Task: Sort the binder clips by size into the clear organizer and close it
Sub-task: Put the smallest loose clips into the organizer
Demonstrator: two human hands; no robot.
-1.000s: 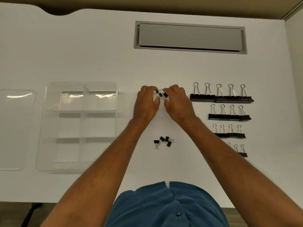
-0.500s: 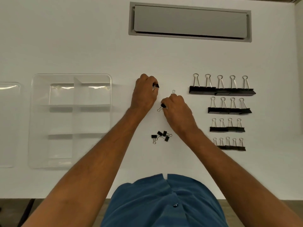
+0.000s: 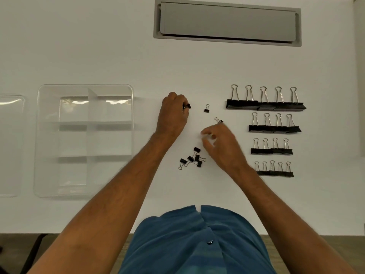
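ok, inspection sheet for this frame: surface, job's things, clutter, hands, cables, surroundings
surface: white table, grey hatch set in its far side.
job's things: clear organizer open, compartments hold no clips; lid at its left; four clip rows by size at right; loose small clips in centre; single clip standing alone.
clutter: nothing seen.
hands: left hand grips a small clip; right hand blurred, a clip at its fingertips, contact unclear.
cables: nothing seen.
surroundings: blue shirt.
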